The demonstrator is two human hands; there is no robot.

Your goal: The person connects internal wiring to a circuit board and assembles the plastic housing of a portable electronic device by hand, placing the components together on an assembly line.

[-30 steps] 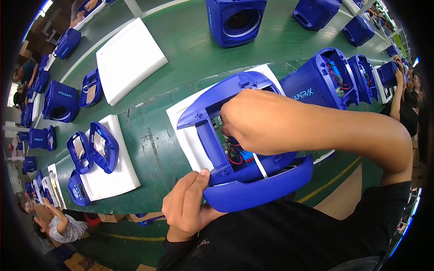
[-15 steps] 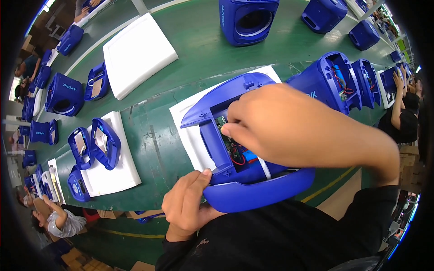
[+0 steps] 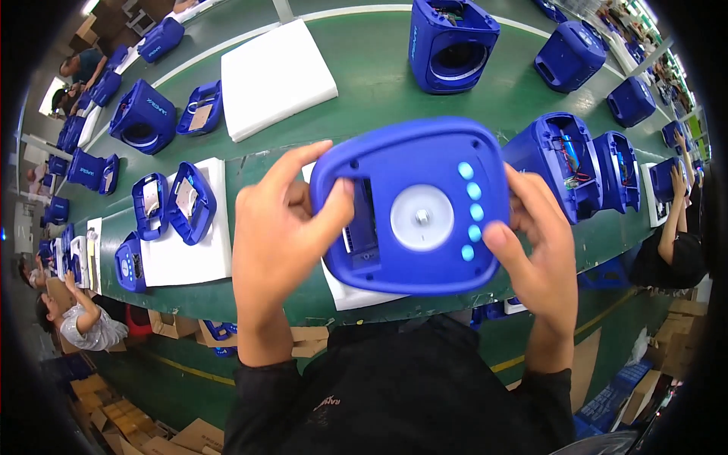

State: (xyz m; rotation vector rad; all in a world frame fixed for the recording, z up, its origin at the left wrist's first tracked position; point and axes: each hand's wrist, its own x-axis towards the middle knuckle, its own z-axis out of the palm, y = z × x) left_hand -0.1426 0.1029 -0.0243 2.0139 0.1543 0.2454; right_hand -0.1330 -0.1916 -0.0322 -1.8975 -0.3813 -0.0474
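Between my two hands is a blue plastic speaker housing (image 3: 413, 152), its rounded control panel facing up at me. The panel carries a white round dial (image 3: 422, 218) with a metal centre, a curved column of several light-blue buttons (image 3: 475, 211), and a rectangular opening at the left. My left hand (image 3: 280, 227) grips the left edge, its thumb over the opening. My right hand (image 3: 542, 250) holds the right edge, thumb by the lowest button. Under the housing, a white foam pad (image 3: 345, 296) partly shows. The housing's interior is mostly hidden.
Open blue housings with wiring (image 3: 561, 163) stand on the green bench at right. Small blue shells (image 3: 189, 205) and a control panel (image 3: 130, 262) lie left, around a foam pad (image 3: 212, 262). A white foam slab (image 3: 280, 80) lies farther back. Co-workers sit at both sides.
My right hand has come out of the housing's open inside and moved to its right edge. The housing is turned, so the dial and buttons now face up. My left hand has moved up its left edge.
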